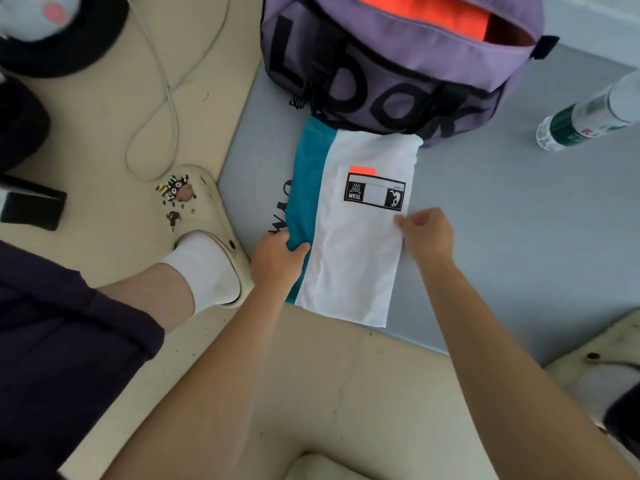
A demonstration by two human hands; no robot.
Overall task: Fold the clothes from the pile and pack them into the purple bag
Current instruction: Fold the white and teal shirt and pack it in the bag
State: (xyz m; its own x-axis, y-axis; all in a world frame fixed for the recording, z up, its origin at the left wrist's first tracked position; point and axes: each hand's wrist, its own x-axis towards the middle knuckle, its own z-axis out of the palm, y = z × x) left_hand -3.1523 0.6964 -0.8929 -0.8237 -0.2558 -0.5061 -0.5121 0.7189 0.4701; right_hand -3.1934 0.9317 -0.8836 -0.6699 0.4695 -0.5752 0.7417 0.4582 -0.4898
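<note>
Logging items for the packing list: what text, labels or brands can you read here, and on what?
"TEAM": black-framed patch on the folded white and teal garment.
Large black letters on the purple bag: partly creased, not surely readable.
Black letters on the grey mat beside the garment: partly covered, unreadable.
Red print on the plastic bottle label: too small.

Beneath me, a pale cream floor (104, 126), speckled with dark crumbs; over it a grey mat (519, 237) lies at an angle; a white cable (166, 98) loops across the floor at upper left; light is soft and even, casting only faint shadows.
</note>
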